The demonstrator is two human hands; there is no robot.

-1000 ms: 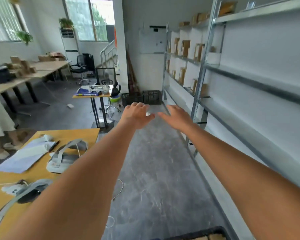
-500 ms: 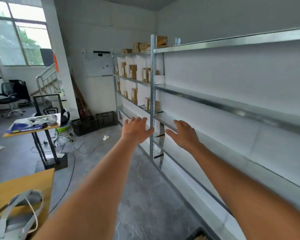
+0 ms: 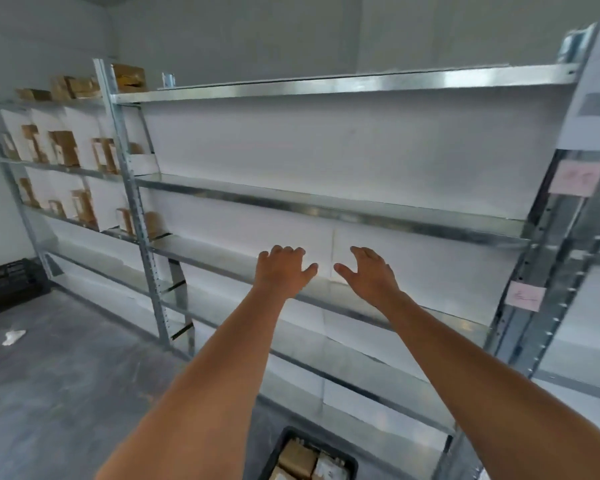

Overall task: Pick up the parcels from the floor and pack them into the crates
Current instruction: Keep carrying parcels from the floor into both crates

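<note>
The view has swung right since the earlier frame, off the tables and onto the steel rack [image 3: 326, 206], with both arms still stretched forward. Below the hands, at the bottom edge, a black crate [image 3: 350, 460] holds parcels [image 3: 297, 459]; the left hand [image 3: 283, 270] and right hand [image 3: 369, 273] hover side by side with relaxed, empty fingers, thumbs nearly meeting. More boxes [image 3: 63, 147] stand on shelves far left of the left hand, and another crate [image 3: 9, 285] sits on the floor [image 3: 66, 375] beneath them
</note>
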